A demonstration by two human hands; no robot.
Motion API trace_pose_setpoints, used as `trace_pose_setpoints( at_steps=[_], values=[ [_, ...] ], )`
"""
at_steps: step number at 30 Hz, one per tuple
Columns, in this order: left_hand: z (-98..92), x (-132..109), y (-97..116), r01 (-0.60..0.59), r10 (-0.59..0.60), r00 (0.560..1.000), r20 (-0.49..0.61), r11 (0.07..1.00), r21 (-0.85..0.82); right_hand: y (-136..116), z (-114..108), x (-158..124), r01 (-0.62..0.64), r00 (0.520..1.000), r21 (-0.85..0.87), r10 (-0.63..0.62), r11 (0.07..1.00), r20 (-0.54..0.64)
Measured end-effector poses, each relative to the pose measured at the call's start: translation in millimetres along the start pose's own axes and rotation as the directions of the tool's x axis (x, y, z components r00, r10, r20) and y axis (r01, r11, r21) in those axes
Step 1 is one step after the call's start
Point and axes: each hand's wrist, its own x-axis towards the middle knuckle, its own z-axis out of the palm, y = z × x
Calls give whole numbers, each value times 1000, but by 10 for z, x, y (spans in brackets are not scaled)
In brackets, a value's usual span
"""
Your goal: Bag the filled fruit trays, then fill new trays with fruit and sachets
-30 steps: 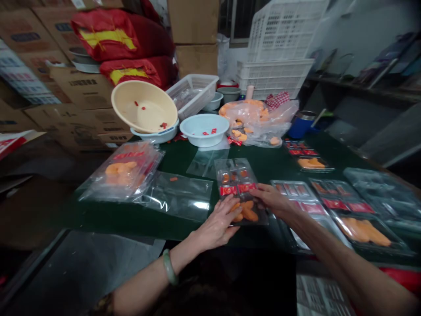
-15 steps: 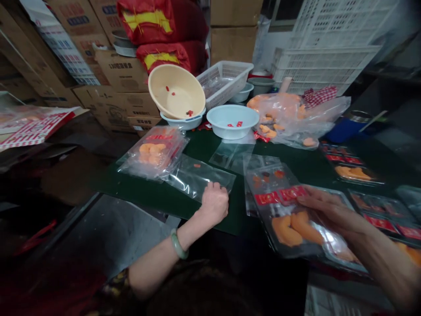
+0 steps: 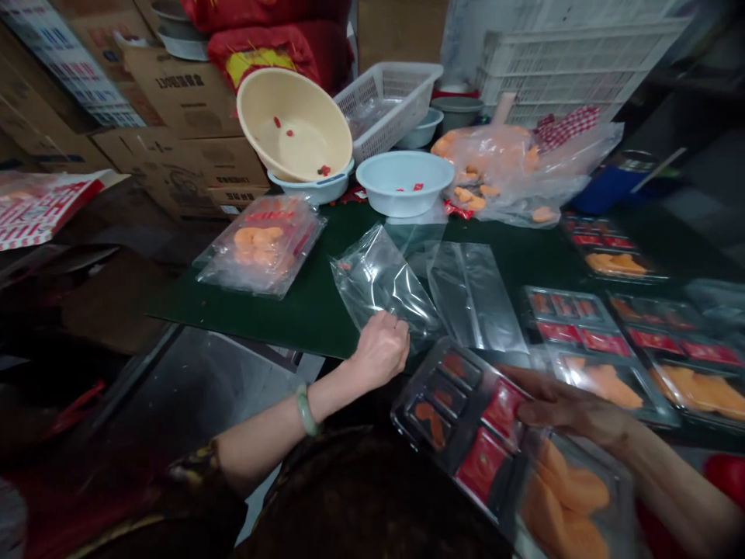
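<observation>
My left hand [image 3: 381, 349] is closed on the near edge of a clear plastic bag [image 3: 387, 272], which stands partly lifted and creased above the green table. In my right hand [image 3: 552, 404] is a clear-lidded plastic tray [image 3: 454, 442], tilted, its narrow end towards the left hand. Red packets, small reddish pieces and orange shaped pieces fill the tray's compartments. The right thumb lies over a red packet; the other fingers are mostly hidden beneath. Another flat clear bag [image 3: 474, 295] lies just right of the first.
Bagged packs [image 3: 261, 244] are piled on the left of the green table [image 3: 314, 303]. More filled trays [image 3: 695, 353] lie at right. Behind stand a blue basin [image 3: 404, 186], a tilted cream basin [image 3: 296, 124], a white basket [image 3: 389, 109] and a large bag of orange pieces [image 3: 500, 175].
The left hand has swung its bag upright and rightward. My right hand has brought its tray lower, nearer my body, and turned it so one end points left. The camera view tilted down.
</observation>
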Motion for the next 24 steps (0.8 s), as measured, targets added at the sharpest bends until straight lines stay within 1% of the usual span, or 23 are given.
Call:
trace_pose_setpoints(
  at_steps=[2, 5, 7, 10, 14, 16, 19, 20, 22, 24],
  values=[
    [-19, 63, -16, -10, 10, 1000, 2, 999, -41, -29, 69, 111, -21, 999, 7, 21, 1000, 31],
    [-119, 119, -78, -72, 78, 997, 19, 975, -212, -77, 120, 252, -57, 997, -9, 57, 998, 49],
    [-209, 132, -122, -129, 134, 991, -5, 943, -308, -92, 113, 298, -63, 997, -37, 64, 997, 46],
    [-348, 146, -147, -218, 219, 975, -42, 895, -388, -108, 96, 282, -21, 1000, -53, 21, 998, -7],
    [-511, 192, -102, -333, 360, 932, -38, 815, -475, -165, 131, 203, 86, 986, -17, -88, 996, -140],
    [-562, 212, -74, -382, 418, 908, -42, 780, -496, -191, 159, 193, 105, 982, -4, -104, 994, -159],
    [-571, 192, -71, -426, 480, 877, -27, 751, -505, -193, 184, 232, 113, 986, 13, -110, 994, -126],
    [-554, 167, -85, -429, 482, 876, -21, 758, -491, -182, 187, 251, 114, 987, 21, -110, 993, -117],
    [-495, 95, -134, -428, 460, 887, -34, 795, -430, -148, 188, 288, 118, 987, 38, -113, 992, -112],
    [-419, 13, -198, -407, 403, 912, -84, 852, -330, -110, 188, 314, 116, 987, 45, -111, 992, -116]
  ],
)
